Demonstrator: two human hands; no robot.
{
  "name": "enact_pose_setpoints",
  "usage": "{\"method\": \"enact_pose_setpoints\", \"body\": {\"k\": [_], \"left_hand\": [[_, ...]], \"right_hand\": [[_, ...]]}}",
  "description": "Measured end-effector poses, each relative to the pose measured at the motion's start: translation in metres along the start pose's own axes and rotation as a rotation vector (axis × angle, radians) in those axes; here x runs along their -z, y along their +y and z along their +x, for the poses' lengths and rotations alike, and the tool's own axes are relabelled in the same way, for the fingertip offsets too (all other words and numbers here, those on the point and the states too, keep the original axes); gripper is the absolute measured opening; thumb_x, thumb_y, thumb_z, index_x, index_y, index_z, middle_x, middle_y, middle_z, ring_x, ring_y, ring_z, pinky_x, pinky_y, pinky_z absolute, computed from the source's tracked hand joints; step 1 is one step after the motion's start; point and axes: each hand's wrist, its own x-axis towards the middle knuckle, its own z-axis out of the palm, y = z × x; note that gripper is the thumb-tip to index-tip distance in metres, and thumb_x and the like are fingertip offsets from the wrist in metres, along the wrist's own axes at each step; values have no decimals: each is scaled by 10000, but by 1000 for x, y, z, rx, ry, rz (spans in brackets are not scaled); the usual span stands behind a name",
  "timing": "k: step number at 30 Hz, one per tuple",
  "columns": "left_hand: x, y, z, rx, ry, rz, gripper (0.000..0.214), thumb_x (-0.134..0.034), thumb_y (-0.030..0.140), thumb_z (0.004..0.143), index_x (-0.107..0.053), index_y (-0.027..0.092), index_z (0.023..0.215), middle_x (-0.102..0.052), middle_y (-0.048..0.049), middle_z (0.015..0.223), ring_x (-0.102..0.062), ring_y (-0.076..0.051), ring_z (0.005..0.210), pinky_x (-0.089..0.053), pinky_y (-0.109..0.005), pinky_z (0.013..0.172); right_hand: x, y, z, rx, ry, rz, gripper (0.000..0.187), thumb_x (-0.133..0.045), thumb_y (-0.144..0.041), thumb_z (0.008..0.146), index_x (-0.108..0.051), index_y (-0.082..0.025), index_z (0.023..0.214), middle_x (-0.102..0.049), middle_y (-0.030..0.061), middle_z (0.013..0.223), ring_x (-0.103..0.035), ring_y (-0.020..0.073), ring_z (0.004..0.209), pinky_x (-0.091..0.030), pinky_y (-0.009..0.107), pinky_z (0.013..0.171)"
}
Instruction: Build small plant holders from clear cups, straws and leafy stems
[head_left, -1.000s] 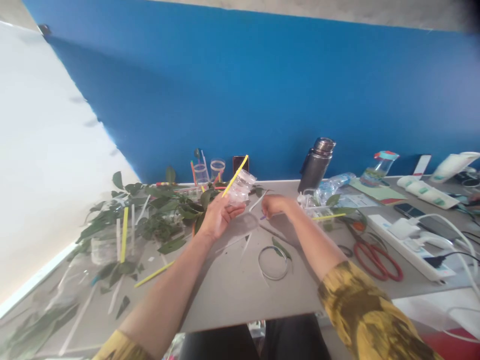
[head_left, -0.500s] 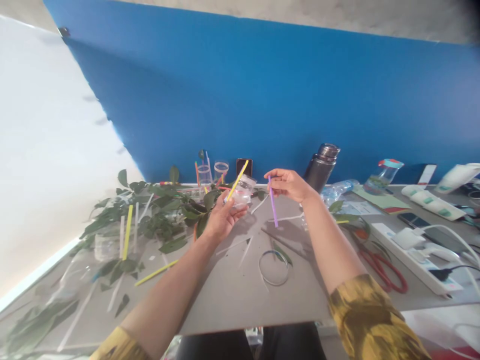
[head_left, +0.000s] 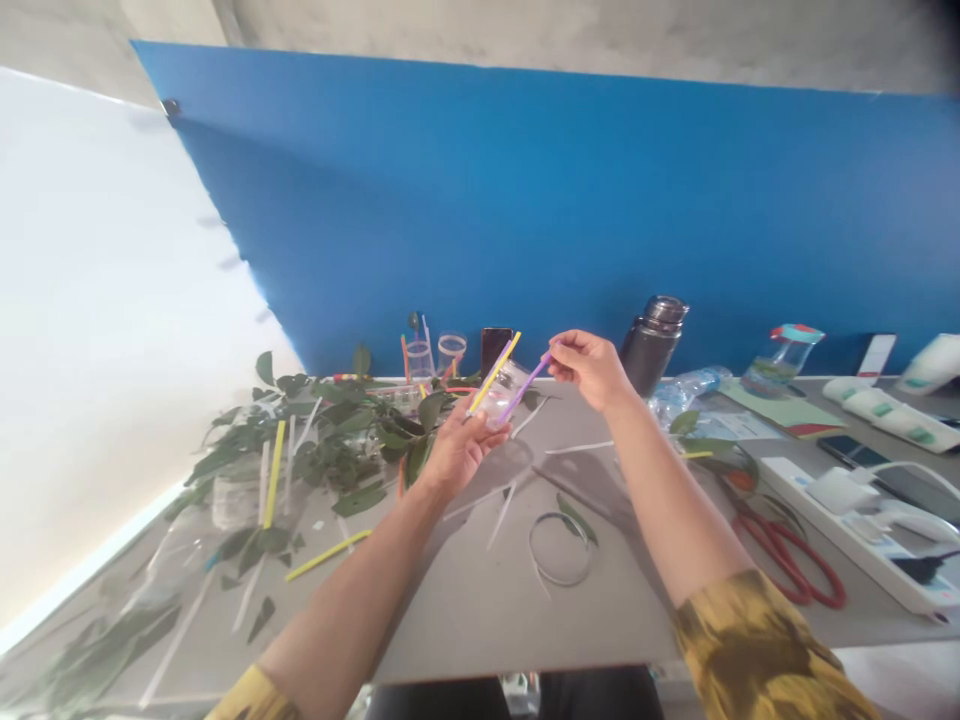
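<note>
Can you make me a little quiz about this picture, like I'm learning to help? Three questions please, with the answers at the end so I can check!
1. What colour is the straw that the right hand is pinching?

2. True or false: the left hand is empty.

3. Pick one. What shape does the wire lying on the table make?
A) a star
B) a round loop
C) a straight line

Key:
1. Purple.
2. False: it is holding a clear container.
3. B, a round loop.
</note>
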Motion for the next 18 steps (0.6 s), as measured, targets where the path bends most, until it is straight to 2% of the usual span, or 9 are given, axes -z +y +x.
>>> {"method": "enact_pose_setpoints", "body": {"k": [5,11,18], "left_hand": [[0,0,0,24,10,11,718,-885,387,787,-559,199,1398,-776,-108,1157,-781,-252,938,-577,-359,852],[1,1,0,21,-3,14,676,-870,405,795,-575,202,1368,-777,-96,1136,-779,-243,927,-580,-341,831],[-1,-3,1,2,-1,14,684,-889,414,780,-586,198,1355,-768,-99,1129,-779,-226,904,-598,-313,788]], "right_hand": [[0,3,1,2,23,-30,486,-975,-538,556,-705,-199,776,-730,15,695,-620,114,562,-485,226,509],[-4,-3,-4,-8,-117,-34,459,-970,-512,595,-678,-190,743,-778,55,782,-650,117,601,-504,224,533],[-36,-2,-18,57,-210,-103,404,-938,-455,652,-661,-206,811,-763,38,770,-681,155,632,-540,265,561]]}}
